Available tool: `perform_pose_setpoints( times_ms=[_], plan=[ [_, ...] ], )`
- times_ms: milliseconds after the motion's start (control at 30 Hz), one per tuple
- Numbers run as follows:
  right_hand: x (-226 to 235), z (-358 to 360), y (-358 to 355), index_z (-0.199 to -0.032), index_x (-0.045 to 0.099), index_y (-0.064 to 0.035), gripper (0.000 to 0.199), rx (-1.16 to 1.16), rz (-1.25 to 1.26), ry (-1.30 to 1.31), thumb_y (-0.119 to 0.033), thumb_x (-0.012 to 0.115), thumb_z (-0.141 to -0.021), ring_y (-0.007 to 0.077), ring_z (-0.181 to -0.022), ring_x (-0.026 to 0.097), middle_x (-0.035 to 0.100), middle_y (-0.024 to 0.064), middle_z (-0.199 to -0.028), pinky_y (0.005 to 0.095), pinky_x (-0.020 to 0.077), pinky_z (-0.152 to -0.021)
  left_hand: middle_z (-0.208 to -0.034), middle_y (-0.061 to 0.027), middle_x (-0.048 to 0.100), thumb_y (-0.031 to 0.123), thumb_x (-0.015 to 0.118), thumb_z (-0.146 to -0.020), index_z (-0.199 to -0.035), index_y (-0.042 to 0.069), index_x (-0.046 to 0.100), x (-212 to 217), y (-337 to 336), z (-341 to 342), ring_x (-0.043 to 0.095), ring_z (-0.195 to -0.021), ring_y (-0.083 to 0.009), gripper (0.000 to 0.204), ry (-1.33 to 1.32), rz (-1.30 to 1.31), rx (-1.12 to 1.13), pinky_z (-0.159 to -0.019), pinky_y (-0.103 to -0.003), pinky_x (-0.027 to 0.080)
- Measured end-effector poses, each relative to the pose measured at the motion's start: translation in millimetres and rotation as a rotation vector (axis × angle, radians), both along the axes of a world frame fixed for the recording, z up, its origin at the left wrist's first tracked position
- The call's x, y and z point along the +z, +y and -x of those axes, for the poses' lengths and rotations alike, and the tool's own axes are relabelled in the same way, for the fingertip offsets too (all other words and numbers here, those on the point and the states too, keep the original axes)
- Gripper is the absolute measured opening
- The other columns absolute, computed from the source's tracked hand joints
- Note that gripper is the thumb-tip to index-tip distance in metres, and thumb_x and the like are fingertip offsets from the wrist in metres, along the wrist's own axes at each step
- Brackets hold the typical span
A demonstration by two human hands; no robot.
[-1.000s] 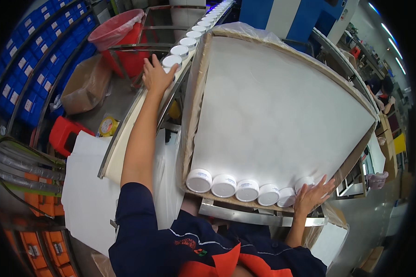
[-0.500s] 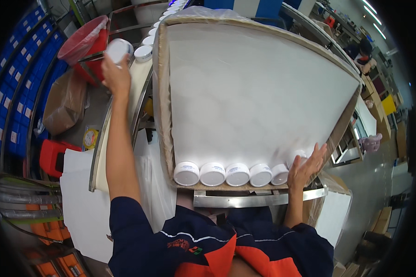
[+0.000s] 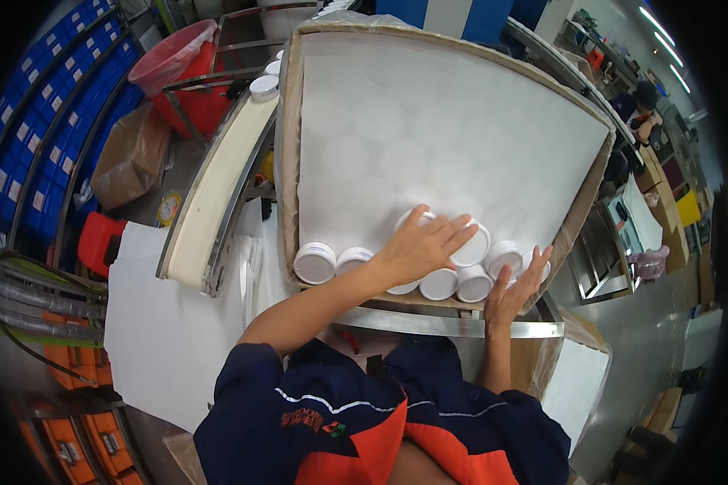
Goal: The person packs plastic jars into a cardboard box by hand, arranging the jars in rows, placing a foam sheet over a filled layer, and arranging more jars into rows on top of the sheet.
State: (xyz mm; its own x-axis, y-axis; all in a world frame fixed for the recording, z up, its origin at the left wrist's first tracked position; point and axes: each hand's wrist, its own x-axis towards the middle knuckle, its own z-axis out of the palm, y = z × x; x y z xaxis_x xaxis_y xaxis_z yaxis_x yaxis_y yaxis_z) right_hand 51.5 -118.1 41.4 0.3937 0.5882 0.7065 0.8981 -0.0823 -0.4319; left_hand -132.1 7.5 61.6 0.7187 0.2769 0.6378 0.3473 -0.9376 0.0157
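Inside a large plastic-lined carton [image 3: 289, 162], a white sheet [image 3: 453, 105] lies over faint round shapes. Along its near edge stand several white lidded jars [image 3: 315, 263], with a second line forming at the right. My left hand [image 3: 421, 246] reaches across to the middle of the carton, fingers bent over a white jar that is mostly hidden under them. Another white jar [image 3: 476, 245] sits against its fingertips. My right hand [image 3: 516, 293] is at the near right corner, fingers stretched and apart, beside a tilted jar [image 3: 503, 257]; one more jar shows partly behind its fingers.
A pale conveyor belt [image 3: 222, 174] runs along the carton's left side, with white jars [image 3: 264, 87] at its far part. A metal rail [image 3: 453, 325] crosses in front of me. To the left are white sheets [image 3: 166, 323], a red bin [image 3: 194, 105] and blue drawers [image 3: 48, 121].
My left hand has swung from the conveyor into the carton, bringing a jar. More jars now stand near my right hand, which has stayed at the right corner.
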Motion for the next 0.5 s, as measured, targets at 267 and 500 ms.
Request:
perform_pose_setpoints(
  times_ms=[267,500],
  plan=[
    [-21,5,-9,-0.148,0.028,0.0005,0.066,0.089,0.061,-0.017,-0.03,0.054,-0.096,0.043,-0.145,0.018,0.018,0.0287,-0.156,0.0549,0.0127,-0.114,-0.14,-0.0097,0.05,0.027,0.071,-0.08,-0.14,0.011,0.046,-34,-18,-33,0.052,-0.123,-0.0267,0.068,0.05,0.162,-0.167,-0.101,-0.047,0.039],
    [-25,46,30,-0.148,0.038,-0.0135,0.069,0.297,0.241,-0.253,-0.037,0.064,-0.088,0.0434,-0.147,0.014,0.02,0.0259,-0.157,0.0593,0.0019,-0.114,-0.126,-0.0186,0.058,0.009,0.069,-0.078,-0.124,0.002,0.056,8,47,47,0.055,-0.116,-0.0341,0.048,-0.648,-0.143,0.048,-0.1,-0.047,0.039]
  ],
)
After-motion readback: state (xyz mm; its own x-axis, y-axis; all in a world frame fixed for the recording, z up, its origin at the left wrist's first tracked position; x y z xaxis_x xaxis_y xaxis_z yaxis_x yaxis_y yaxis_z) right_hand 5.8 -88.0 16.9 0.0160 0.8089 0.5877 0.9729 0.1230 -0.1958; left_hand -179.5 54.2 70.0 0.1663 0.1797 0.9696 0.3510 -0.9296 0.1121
